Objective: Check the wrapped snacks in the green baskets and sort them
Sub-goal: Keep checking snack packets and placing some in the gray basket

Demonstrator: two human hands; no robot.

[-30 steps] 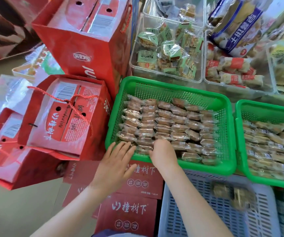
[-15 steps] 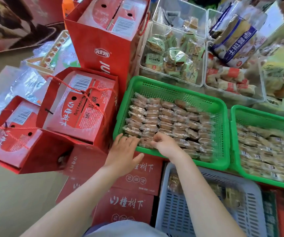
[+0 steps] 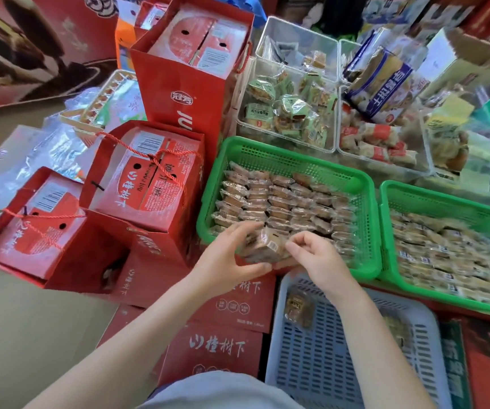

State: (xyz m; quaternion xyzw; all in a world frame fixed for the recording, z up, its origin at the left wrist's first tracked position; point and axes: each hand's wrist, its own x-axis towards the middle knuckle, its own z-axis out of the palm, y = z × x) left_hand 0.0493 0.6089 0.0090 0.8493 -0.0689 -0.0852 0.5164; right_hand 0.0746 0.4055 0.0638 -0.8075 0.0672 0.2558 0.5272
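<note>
A green basket (image 3: 270, 149) in the middle holds rows of clear-wrapped brown snacks (image 3: 294, 199). A second green basket (image 3: 432, 193) at the right is filled with paler wrapped snacks (image 3: 444, 252). Over the near rim of the middle basket, my left hand (image 3: 226, 261) and my right hand (image 3: 317, 258) hold a small stack of wrapped snacks (image 3: 264, 246) between them. My left thumb is under the stack and my fingers curl over it. My right fingertips pinch its right end.
A pale blue slotted basket (image 3: 326, 364) lies near me with a wrapped snack (image 3: 298, 305) in it. Red gift bags (image 3: 146, 178) and red boxes (image 3: 223, 346) crowd the left. Clear bins (image 3: 288, 113) of other snacks stand behind the green baskets.
Both hands went from reaching into the near row of the middle basket to lifting a small stack of snacks out over its front rim. The camera also moved closer.
</note>
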